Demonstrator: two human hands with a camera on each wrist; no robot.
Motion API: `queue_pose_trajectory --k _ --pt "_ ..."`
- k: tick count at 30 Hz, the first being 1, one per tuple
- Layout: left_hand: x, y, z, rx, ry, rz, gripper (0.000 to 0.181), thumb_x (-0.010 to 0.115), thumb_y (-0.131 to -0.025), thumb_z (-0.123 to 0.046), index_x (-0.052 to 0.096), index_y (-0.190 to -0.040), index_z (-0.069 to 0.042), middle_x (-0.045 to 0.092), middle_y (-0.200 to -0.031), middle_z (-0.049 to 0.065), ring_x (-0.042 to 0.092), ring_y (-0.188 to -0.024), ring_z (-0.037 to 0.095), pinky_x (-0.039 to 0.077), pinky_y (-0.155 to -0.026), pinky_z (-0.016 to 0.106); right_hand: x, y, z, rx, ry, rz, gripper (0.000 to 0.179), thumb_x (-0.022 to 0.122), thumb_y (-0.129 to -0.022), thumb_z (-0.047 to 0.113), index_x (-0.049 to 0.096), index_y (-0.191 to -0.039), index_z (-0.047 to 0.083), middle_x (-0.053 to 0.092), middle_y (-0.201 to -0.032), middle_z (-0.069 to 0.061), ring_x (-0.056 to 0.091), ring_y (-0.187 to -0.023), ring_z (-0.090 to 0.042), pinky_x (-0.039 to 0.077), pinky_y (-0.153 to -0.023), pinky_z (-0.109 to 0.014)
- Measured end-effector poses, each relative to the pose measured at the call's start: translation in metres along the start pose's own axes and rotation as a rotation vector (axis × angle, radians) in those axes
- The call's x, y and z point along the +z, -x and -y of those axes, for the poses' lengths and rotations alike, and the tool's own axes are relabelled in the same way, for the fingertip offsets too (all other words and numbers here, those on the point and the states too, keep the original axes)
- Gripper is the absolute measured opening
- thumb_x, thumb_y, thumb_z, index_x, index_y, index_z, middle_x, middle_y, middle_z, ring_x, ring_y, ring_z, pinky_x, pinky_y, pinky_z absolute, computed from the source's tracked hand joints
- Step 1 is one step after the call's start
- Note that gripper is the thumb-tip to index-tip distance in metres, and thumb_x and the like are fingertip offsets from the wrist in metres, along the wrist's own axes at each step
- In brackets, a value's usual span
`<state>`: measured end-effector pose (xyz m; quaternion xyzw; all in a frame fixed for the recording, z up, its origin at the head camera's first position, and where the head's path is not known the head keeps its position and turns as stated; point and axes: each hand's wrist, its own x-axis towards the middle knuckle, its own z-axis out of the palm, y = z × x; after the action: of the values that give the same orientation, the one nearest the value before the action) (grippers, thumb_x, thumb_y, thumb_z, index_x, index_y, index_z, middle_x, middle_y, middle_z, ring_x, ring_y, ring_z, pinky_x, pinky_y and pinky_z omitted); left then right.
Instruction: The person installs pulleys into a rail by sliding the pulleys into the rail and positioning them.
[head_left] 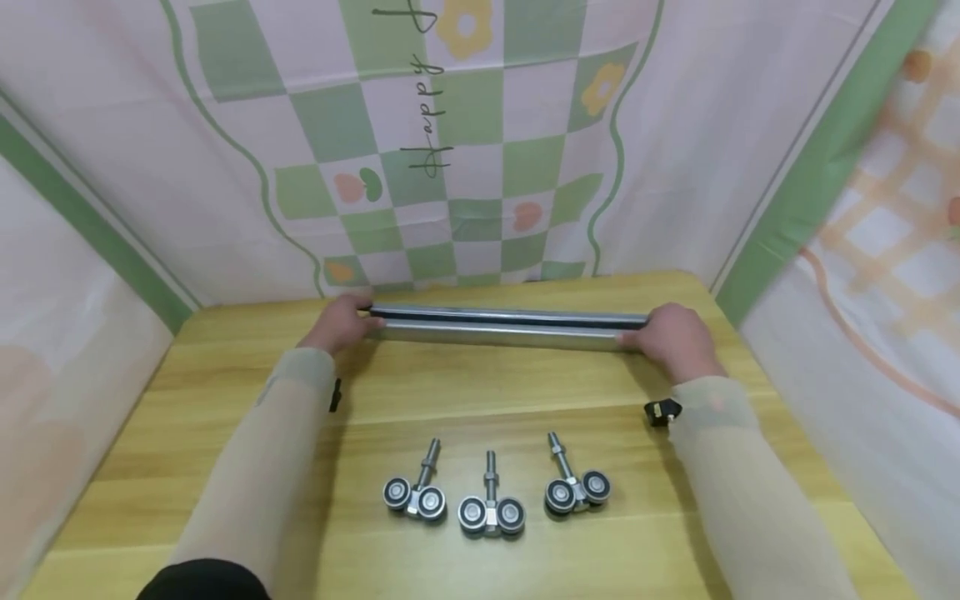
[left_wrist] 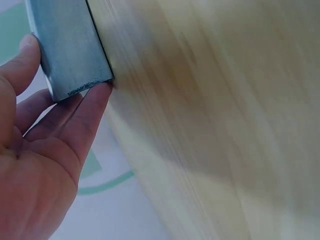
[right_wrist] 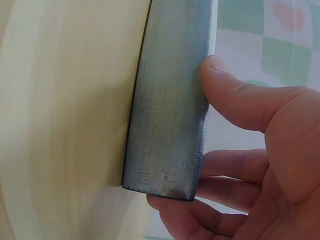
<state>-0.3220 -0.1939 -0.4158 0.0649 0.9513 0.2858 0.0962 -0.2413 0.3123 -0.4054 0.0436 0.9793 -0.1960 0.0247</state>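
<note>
A grey metal channel rail [head_left: 502, 332], with a dark slot running along its upper side, lies crosswise at the back of the wooden table. My left hand [head_left: 341, 325] grips its left end. In the left wrist view, the thumb is at one edge of the rail [left_wrist: 70, 50] and the fingers curl about its cut end. The right hand [head_left: 681, 340] holds the opposite end. In the right wrist view, its thumb presses the edge of the rail [right_wrist: 167, 110], with fingertips under and behind the end.
Three trolley rollers with threaded bolts stand nearer me: a left one [head_left: 415, 500], a middle one [head_left: 491, 515] and a right one [head_left: 576, 493]. Patterned cloth [head_left: 472, 108] hangs close behind the wooden table [head_left: 480, 383] and along both sides.
</note>
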Motion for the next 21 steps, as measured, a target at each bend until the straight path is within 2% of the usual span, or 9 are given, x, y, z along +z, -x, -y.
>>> queue_pose_trajectory --k 7,14,21 --pt "-0.008 0.014 0.014 -0.02 -0.015 -0.002 0.064 0.066 -0.097 -0.034 0.047 -0.143 0.007 0.04 -0.149 0.026 0.031 -0.139 0.043 0.024 -0.114 0.054 0.005 -0.002 0.014 -0.012 -0.009 0.003 0.053 0.077 -0.081 0.052 0.056 -0.064 0.006 0.059 -0.067 -0.01 0.052 -0.065 -0.029 0.046 -0.064 -0.047" --pt "-0.008 0.029 0.025 0.02 -0.053 -0.013 0.063 0.063 -0.099 -0.033 0.046 -0.142 0.009 0.045 -0.145 0.027 0.035 -0.136 0.045 0.025 -0.113 0.055 0.01 -0.005 0.018 -0.034 0.006 0.006 0.055 0.079 -0.08 0.052 0.055 -0.059 0.008 0.057 -0.062 -0.008 0.049 -0.064 -0.028 0.045 -0.064 -0.046" --pt "-0.007 0.049 0.028 -0.025 -0.03 -0.011 0.063 0.062 -0.1 -0.033 0.043 -0.145 0.007 0.042 -0.148 0.026 0.034 -0.137 0.044 0.027 -0.112 0.056 0.012 0.001 0.024 -0.044 0.018 0.022 0.055 0.079 -0.079 0.054 0.055 -0.06 0.008 0.056 -0.062 -0.007 0.049 -0.062 -0.026 0.046 -0.063 -0.045"
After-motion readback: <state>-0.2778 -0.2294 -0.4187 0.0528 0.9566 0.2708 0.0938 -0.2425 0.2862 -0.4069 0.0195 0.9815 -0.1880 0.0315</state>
